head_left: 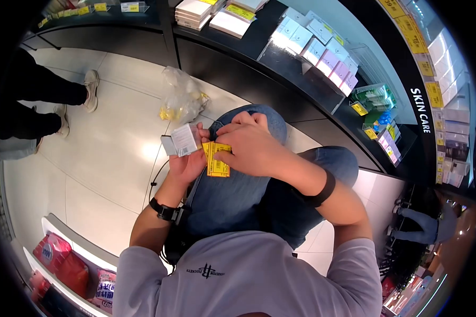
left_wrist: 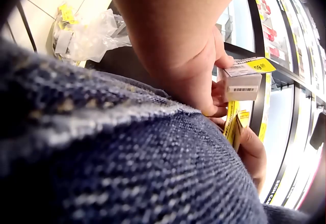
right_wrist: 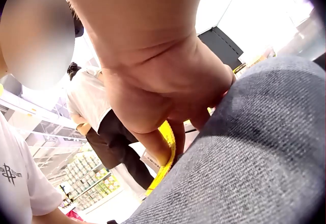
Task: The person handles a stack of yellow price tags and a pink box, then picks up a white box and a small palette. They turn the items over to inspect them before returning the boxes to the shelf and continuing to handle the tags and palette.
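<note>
In the head view my left hand holds a small clear price-tag holder with a printed white label and barcode, tilted above the knee. The left wrist view shows the holder's side, where a yellow 59 tag sticks out. My right hand pinches a few yellow price tags between thumb and fingers, close beside the holder. Its thumb lies along the tags in the left wrist view. In the right wrist view, the right hand hides most of the tags.
A clear plastic bag with yellow tags lies on the tiled floor ahead. Beyond the knees runs a black shelf with boxed goods. Another person's legs stand at left; a low white shelf holds red packs.
</note>
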Action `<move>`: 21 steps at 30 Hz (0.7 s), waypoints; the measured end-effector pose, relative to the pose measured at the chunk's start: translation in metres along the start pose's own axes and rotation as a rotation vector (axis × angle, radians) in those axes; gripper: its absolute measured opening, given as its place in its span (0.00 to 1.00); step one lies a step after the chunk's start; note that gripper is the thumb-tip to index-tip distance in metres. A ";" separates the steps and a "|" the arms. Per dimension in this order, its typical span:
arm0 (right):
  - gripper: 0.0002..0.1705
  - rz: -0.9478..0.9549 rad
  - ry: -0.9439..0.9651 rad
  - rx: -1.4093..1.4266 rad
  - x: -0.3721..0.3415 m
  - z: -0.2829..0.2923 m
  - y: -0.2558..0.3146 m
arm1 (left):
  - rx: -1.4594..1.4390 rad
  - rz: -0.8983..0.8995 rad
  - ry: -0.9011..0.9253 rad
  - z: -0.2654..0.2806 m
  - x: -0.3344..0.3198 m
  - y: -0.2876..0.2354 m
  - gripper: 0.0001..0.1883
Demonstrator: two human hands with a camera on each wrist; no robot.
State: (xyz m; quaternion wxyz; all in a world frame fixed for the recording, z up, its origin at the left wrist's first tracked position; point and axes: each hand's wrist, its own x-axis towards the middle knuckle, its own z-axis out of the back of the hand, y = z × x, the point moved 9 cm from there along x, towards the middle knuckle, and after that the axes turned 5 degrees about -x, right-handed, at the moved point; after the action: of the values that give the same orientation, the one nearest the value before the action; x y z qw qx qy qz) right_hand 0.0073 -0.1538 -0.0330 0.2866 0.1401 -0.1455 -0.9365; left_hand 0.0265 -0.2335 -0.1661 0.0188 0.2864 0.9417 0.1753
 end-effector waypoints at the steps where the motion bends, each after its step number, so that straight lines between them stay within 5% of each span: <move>1: 0.13 0.006 0.047 0.013 0.001 -0.001 0.001 | -0.035 0.022 0.002 0.003 0.000 0.002 0.33; 7: 0.14 -0.061 0.234 -0.016 0.004 -0.012 -0.002 | -0.027 0.002 -0.071 0.017 -0.002 0.000 0.31; 14: 0.14 -0.061 0.195 0.031 -0.001 -0.011 -0.003 | 0.106 -0.083 -0.041 0.005 0.003 -0.006 0.25; 18: 0.11 0.019 -0.155 0.340 -0.017 0.039 -0.033 | 0.063 -0.043 0.029 -0.035 0.006 -0.011 0.25; 21: 0.09 -0.063 -0.068 0.913 -0.034 0.058 -0.070 | -0.103 0.128 0.167 -0.072 0.009 0.008 0.22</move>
State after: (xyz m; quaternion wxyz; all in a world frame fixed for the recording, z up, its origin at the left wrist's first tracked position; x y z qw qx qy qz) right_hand -0.0202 -0.0671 0.0019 0.1621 0.2254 -0.5481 -0.7890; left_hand 0.0132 -0.2455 -0.0955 -0.0563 0.3291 0.9095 0.2476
